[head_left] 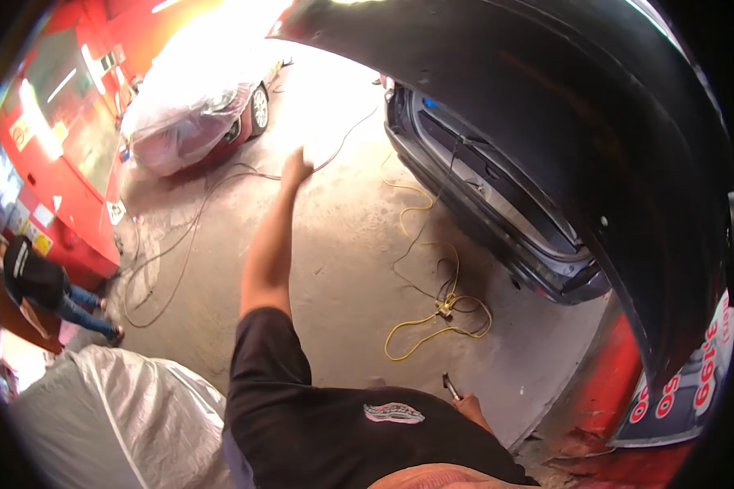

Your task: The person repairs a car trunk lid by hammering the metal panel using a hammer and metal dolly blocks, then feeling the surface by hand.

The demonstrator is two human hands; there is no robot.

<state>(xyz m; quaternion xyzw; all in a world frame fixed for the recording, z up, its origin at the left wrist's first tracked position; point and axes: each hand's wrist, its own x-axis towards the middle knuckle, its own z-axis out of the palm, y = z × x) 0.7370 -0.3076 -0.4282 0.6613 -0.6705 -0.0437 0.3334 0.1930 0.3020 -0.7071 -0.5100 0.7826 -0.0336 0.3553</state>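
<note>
My left hand (296, 169) is stretched far out in front over the concrete floor, at the end of a straight arm. Its fingers look mostly curled, with one digit sticking up, and I see nothing in it; glare washes out the detail. Low at my side, my right hand (467, 404) grips a slim hand tool (451, 386) with a dark end and a shiny shaft; its exact kind is unclear. To the right stands a dark car (497, 200), its raised black panel (563, 106) arching overhead.
A yellow cord (408, 331) lies coiled on the floor near a dark cable. A long hose (189, 244) loops on the left. A plastic-covered red car (187, 134) stands behind. A silver cover (130, 407), a person (45, 281) and a price sign (677, 399) are at the sides.
</note>
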